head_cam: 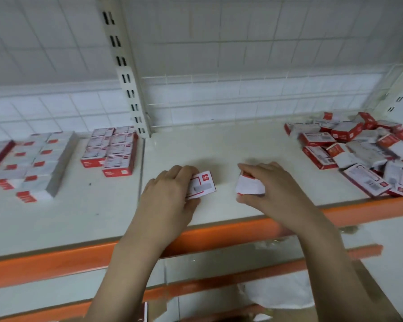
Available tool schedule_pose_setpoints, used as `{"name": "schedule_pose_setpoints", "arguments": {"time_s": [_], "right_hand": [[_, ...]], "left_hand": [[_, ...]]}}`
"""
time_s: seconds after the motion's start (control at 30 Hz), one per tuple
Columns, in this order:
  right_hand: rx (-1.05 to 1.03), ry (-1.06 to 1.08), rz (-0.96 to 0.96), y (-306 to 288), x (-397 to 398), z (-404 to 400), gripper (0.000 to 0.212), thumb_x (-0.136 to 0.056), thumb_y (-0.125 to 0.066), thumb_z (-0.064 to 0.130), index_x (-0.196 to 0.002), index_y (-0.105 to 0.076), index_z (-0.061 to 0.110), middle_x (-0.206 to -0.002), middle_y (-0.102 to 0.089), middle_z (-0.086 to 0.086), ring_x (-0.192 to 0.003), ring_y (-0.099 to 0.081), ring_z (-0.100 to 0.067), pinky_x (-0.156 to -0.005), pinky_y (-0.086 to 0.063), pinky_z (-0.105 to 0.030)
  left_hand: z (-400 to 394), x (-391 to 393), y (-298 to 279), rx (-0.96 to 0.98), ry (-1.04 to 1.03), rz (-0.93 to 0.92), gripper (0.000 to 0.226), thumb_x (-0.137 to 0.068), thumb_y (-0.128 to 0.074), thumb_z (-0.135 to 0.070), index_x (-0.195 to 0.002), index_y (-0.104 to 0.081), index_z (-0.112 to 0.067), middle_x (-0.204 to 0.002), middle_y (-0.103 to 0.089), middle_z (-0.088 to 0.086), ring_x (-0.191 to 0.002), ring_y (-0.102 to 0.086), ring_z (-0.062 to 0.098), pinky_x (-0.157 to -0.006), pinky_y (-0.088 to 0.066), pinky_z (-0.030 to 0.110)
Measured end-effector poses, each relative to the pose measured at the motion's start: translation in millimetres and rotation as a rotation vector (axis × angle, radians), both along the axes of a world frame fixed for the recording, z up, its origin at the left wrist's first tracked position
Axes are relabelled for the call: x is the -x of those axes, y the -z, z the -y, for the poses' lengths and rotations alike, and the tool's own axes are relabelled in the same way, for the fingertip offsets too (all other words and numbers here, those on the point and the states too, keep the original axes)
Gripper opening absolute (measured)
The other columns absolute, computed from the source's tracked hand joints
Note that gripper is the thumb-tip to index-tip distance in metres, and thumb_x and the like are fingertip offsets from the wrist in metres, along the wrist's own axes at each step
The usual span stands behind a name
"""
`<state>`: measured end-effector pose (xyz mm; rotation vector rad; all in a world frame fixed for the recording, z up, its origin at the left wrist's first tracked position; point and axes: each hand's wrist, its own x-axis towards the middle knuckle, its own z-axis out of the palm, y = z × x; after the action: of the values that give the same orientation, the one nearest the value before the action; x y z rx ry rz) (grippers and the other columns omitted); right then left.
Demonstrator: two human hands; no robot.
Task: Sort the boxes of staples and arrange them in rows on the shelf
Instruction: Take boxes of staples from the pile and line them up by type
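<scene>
left hand (170, 189) grips a staple box (201, 185) on the shelf (219, 145); right hand (269, 182) grips a second box (248, 185). unsorted pile (358, 149) lies right, arranged rows (112, 151) left.

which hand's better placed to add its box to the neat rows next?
Left, probably. The left hand holds a box nearer the neat rows; the right hand is toward the unsorted pile.

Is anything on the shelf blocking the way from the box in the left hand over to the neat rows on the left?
Nothing visible does. The left hand holds a staple box at mid-shelf, and the shelf surface between it and the arranged rows is bare. The upright post stands at the back, off that path.
</scene>
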<state>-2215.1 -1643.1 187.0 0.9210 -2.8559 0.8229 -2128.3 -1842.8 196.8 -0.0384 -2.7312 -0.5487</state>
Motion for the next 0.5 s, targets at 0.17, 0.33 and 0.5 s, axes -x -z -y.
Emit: {"name": "schedule_pose_setpoints", "arguments": {"time_s": [0.17, 0.33, 0.5], "right_hand": [[0.087, -0.043, 0.032, -6, -36, 74, 0.044, -0.074, -0.074, 0.024, -0.110, -0.053, 0.039, -0.099, -0.055, 0.009, -0.092, -0.053, -0.010, -0.079, -0.042, -0.023], [0.133, -0.078, 0.123, -10, -69, 127, 0.046, -0.079, -0.072, 0.029, -0.113, -0.046, 0.046, -0.104, -0.056, 0.015, -0.090, -0.053, -0.001, -0.073, -0.040, -0.006], [0.098, -0.077, 0.160, -10, -89, 153, 0.060, -0.087, -0.045, 0.054, -0.142, -0.030, 0.033, -0.116, -0.049, 0.015, -0.107, -0.045, 0.001, -0.086, -0.034, -0.012]], "left_hand": [[75, -39, -6, 0.004, -0.035, 0.005, 0.042, -0.075, -0.071, -0.015, -0.115, -0.057, -0.015, -0.105, -0.063, 0.005, -0.091, -0.058, 0.030, -0.074, -0.046, 0.037], [126, -65, -12, -0.010, -0.056, 0.022, 0.047, -0.081, -0.067, -0.020, -0.125, -0.052, -0.017, -0.120, -0.059, 0.003, -0.106, -0.055, 0.026, -0.086, -0.047, 0.039], [150, -82, -13, -0.051, -0.058, 0.035, 0.048, -0.083, -0.065, -0.023, -0.128, -0.048, -0.020, -0.121, -0.057, -0.001, -0.107, -0.055, 0.020, -0.089, -0.047, 0.036]]}}
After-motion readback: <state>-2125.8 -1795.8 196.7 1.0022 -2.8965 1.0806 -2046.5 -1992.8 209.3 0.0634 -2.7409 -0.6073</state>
